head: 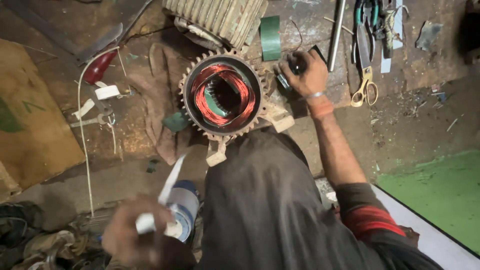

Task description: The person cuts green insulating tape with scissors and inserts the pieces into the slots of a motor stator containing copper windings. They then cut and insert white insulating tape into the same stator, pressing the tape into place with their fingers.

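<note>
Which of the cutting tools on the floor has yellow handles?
The scissors, lying right of the right hand, blades pointing away. The pliers beyond them have teal grips; the scissors left of the stator are bare metal.

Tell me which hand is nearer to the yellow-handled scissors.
Right. The right hand rests just left of the yellow-handled scissors, beside the motor stator. The left hand is far below, holding a white strip.

The stator [222,95] fills the middle of the surface [310,135], with a finned housing [220,17] close behind it. Scissors [364,80], pliers [367,20] and a metal rod [337,32] crowd the right rear. Bare surface lies right of the forearm, toward the green patch [440,190]
</note>
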Demonstrator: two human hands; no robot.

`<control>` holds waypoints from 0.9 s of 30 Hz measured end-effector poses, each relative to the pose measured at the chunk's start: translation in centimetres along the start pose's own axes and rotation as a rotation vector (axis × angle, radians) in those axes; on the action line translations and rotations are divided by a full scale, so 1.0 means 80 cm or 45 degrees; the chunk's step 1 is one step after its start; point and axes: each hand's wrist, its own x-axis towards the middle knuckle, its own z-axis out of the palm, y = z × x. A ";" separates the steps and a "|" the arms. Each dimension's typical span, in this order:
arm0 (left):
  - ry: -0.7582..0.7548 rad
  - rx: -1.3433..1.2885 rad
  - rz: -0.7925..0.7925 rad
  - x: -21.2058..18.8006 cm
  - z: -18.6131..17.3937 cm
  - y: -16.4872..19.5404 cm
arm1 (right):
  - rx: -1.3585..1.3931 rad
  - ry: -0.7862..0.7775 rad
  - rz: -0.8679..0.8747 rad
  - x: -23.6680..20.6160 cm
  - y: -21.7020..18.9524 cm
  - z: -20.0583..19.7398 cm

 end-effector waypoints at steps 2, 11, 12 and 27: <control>-0.620 -0.817 -0.222 -0.002 -0.034 -0.024 | -0.068 -0.078 -0.097 0.010 0.005 0.004; -0.411 -1.264 -0.320 -0.118 -0.001 -0.017 | 0.513 0.266 0.238 0.002 0.136 -0.103; -0.448 -1.306 -0.363 -0.119 0.024 0.006 | 0.643 0.289 0.327 -0.008 0.156 -0.129; -0.354 -0.550 -0.997 -0.054 0.556 0.173 | 0.700 -1.192 -0.576 -0.118 0.264 -0.316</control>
